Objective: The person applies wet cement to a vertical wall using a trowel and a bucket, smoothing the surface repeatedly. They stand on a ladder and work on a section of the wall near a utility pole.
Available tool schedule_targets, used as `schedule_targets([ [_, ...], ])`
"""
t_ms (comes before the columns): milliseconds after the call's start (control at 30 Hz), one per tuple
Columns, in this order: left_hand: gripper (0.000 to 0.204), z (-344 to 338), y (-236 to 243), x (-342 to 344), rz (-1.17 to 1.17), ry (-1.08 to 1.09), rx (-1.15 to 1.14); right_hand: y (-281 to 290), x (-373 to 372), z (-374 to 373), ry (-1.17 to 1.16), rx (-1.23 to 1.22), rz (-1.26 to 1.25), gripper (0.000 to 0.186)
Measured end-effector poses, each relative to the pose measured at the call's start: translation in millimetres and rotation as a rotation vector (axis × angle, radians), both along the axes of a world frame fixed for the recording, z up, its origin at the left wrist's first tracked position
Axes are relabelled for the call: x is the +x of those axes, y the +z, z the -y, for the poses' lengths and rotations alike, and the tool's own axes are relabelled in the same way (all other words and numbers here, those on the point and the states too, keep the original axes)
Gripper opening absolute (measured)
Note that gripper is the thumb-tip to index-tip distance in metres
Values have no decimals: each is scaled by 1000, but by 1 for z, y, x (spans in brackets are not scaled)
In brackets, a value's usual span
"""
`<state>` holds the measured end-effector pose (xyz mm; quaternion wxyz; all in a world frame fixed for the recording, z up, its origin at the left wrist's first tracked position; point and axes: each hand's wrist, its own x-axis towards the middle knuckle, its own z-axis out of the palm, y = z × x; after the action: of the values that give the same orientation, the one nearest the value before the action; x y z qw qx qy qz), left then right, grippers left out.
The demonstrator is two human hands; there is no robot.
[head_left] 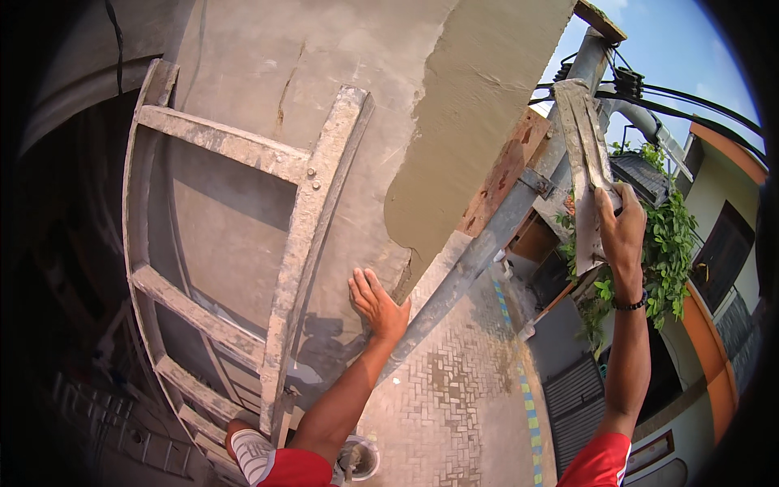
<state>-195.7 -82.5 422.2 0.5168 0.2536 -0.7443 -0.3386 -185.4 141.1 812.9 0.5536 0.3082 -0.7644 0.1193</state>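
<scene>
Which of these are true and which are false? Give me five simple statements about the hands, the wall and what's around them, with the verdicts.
1. The right hand holds a mortar-caked trowel. True.
2. A darker patch covers part of the wall, to the right of the ladder-like frame. True.
3. The left hand is gripping that ladder-like frame. False: it is open, at the wall's edge.
4. The sleeves are blue. False: they are red.
5. A dark bracelet circles the right wrist. True.
</scene>
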Motion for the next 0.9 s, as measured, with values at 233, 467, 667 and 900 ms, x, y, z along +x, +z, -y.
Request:
schedule_targets([
  [233,117,-4,2,4,12,-29,11,65,11,91,30,189,25,40],
  [467,117,3,-3,3,-46,14,-9,-47,23,137,-88,581,167,30],
  [667,121,4,-10,-3,-132,6,28,-158,12,104,-29,800,310,35],
  [900,128,8,-29,-25,-150,109,-56,-166,23,64,-75,1002,684,39],
])
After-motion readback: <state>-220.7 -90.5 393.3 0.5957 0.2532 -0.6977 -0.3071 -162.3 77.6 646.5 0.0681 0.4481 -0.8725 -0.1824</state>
